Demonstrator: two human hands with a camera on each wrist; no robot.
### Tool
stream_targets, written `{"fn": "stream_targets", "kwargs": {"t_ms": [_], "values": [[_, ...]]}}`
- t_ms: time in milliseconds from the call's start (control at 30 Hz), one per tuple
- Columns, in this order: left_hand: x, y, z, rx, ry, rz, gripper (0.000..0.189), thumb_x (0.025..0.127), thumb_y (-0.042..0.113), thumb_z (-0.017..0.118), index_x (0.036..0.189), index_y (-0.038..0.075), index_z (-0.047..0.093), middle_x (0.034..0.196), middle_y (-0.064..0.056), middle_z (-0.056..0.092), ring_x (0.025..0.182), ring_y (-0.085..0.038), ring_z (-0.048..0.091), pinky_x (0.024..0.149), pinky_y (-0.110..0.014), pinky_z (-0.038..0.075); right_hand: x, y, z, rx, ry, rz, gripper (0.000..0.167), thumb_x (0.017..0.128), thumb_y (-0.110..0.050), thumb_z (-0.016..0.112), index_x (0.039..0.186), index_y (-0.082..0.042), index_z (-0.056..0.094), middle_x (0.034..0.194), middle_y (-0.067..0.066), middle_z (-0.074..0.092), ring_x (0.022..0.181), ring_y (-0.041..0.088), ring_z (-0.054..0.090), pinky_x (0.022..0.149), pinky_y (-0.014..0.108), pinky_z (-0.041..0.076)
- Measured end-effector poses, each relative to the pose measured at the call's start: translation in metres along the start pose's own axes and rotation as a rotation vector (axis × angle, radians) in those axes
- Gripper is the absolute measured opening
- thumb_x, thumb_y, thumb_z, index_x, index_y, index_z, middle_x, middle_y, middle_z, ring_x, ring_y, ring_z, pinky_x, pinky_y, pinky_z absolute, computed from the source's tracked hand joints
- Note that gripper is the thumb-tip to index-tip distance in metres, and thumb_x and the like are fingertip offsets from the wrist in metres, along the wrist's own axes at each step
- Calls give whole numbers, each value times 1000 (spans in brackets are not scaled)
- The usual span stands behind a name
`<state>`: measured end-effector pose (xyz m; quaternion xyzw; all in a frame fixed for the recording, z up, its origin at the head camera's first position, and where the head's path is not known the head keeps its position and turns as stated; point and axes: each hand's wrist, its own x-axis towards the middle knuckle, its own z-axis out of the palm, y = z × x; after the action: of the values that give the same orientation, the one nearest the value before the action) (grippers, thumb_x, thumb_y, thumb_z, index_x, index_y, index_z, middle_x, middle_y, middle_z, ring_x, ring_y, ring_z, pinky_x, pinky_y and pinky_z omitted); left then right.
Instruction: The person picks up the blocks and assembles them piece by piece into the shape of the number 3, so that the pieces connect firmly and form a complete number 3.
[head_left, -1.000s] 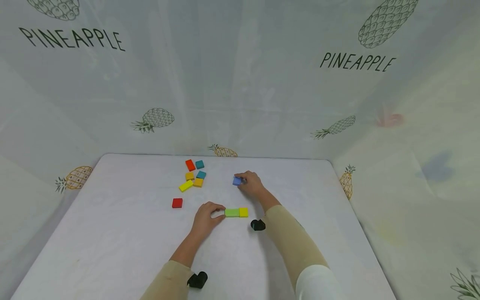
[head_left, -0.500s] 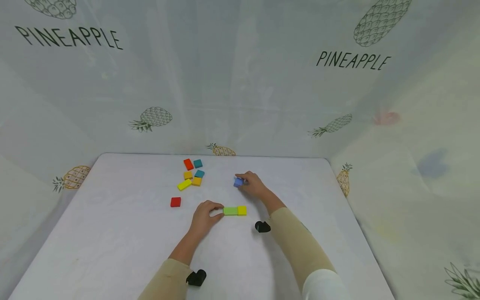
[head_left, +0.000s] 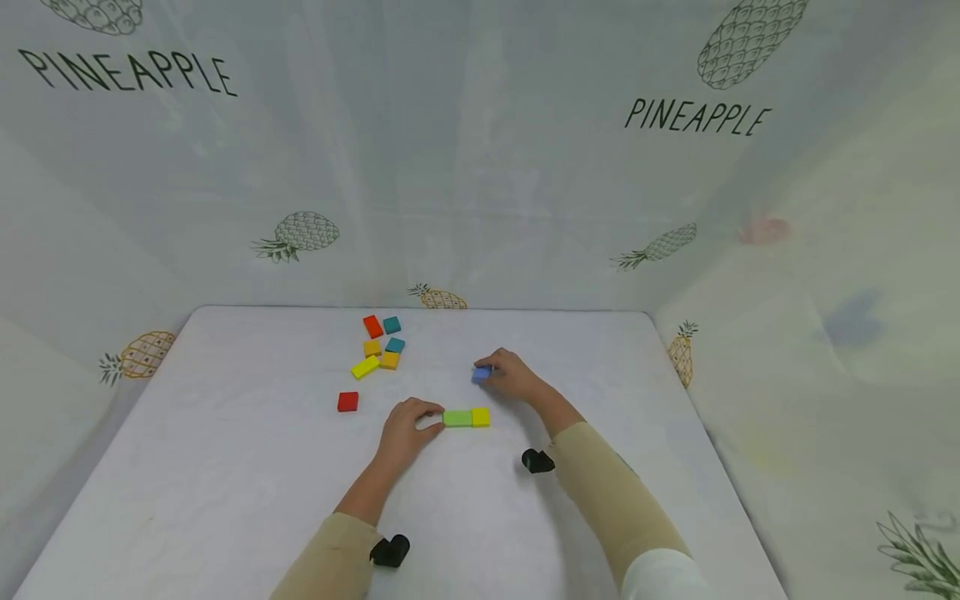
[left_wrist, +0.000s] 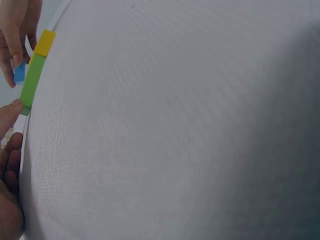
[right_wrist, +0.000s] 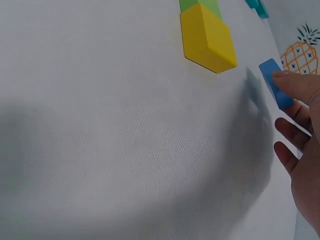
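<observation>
right grip (head_left: 513, 377) pinches blue block (head_left: 481, 376); left grip (head_left: 403, 429) pinches green block (head_left: 457, 419); low right-hand swing could knock adjoining yellow block (head_left: 481, 417) askew.

Beige sleeves (head_left: 617, 496), black wrist pieces (head_left: 390, 551)

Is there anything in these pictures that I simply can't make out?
Head view: part of the blue block, covered by the grip of the right hand.
Left wrist view: much of the left hand, cut off by the left edge.
Right wrist view: most of the green block, cut off by the top edge.
Head view: the red patch on the cloth, too blurred to identify.
</observation>
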<state>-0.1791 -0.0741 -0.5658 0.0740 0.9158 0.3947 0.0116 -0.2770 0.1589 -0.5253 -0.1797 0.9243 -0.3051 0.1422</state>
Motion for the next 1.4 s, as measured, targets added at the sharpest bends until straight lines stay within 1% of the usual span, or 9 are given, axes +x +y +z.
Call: {"fn": "stream_targets", "kwargs": {"t_ms": [133,300,433,533,667,800,1067,1300,1400], "values": [[1,0,1,0,7,9,26,86,19,76,111,19,72,103,4,63,99,-18,54,91,-37,47,-7,0,-3,42,-18,-24,33,92,-9,66,126,-10,66,120,7,56,114,24,49,101,41,40],[0,0,0,4,10,18,26,86,19,76,111,19,72,103,4,63,99,-18,54,90,-37,47,-16,0,-7,90,-67,-29,36,92,-9,65,128,-10,64,120,4,57,114,23,48,103,42,38],[-1,1,-1,1,8,13,26,86,19,76,111,18,72,103,3,63,99,-19,54,91,-37,47,-20,2,-8,74,-102,-63,39,93,-10,66,132,-8,61,115,3,57,110,22,49,101,42,39],[0,0,-1,-2,9,11,26,86,19,76,111,18,72,103,3,63,99,-18,54,91,-37,46,-22,4,-7,55,-117,-95,39,93,-10,66,131,-8,62,114,3,58,108,21,50,99,41,41],[0,-1,0,-7,10,17,26,86,18,76,111,18,72,103,4,63,99,-18,54,91,-37,46,-24,5,-6,64,-128,-106,37,92,-9,67,129,-7,64,114,3,59,110,22,51,100,41,41],[0,-1,0,-16,9,21,26,86,18,76,112,18,72,103,3,63,99,-18,54,91,-37,46,-27,6,-7,80,-138,-100,36,91,-6,67,127,-6,65,116,4,59,113,23,51,101,41,41],[0,0,0,-18,9,17,26,86,18,76,111,18,72,103,3,63,100,-18,54,92,-37,46,-29,12,-7,77,-125,-75,36,88,-6,71,123,-9,67,120,3,61,117,24,51,102,41,41],[0,-2,1,-21,15,27,26,85,18,77,111,18,72,102,4,63,99,-18,54,91,-37,46,-30,16,-8,111,-109,-82,35,88,0,69,122,-7,67,120,5,61,117,26,51,101,43,41],[0,-2,1,-23,18,31,25,85,18,77,110,18,73,101,4,63,98,-18,54,91,-37,46,-29,17,-7,133,-94,-75,36,87,-1,70,123,-7,67,120,6,61,116,26,52,101,43,41]]}}
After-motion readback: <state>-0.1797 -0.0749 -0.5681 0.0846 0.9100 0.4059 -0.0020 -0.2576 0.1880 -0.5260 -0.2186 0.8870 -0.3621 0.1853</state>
